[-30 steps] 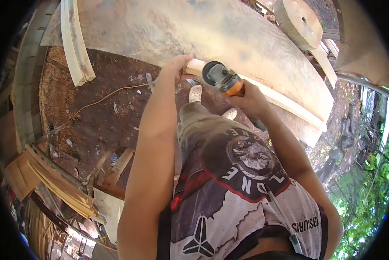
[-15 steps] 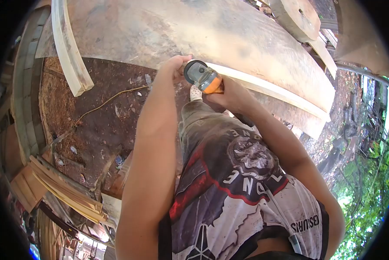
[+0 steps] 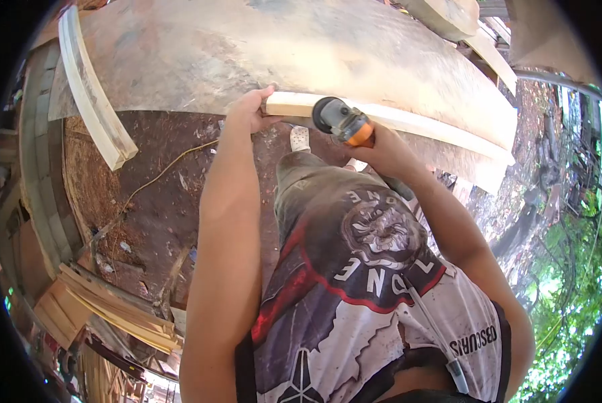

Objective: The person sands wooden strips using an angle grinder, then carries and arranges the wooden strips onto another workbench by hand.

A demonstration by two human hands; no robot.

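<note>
A long pale wooden strip [image 3: 408,119] lies along the near edge of the wooden table [image 3: 200,54]. At its left end my left hand [image 3: 253,111] grips the wood, thumb on the upper side and fingers below. My right hand [image 3: 381,149] is wrapped round the orange and grey body of an angle grinder [image 3: 348,125]. The grinder's dark round disc faces the near side of the strip, right of my left hand. Whether the disc touches the wood I cannot tell.
A second curved wooden piece [image 3: 93,94] overhangs the table at the left. A yellowish cord [image 3: 170,166] runs over the dirt floor. Stacked boards [image 3: 116,309] lie at lower left, and a thick wooden block [image 3: 445,15] rests at the far right of the table.
The grinder in my right hand has moved right along the strip, away from the strip's left end. My left hand stays at that end, now in plainer view.
</note>
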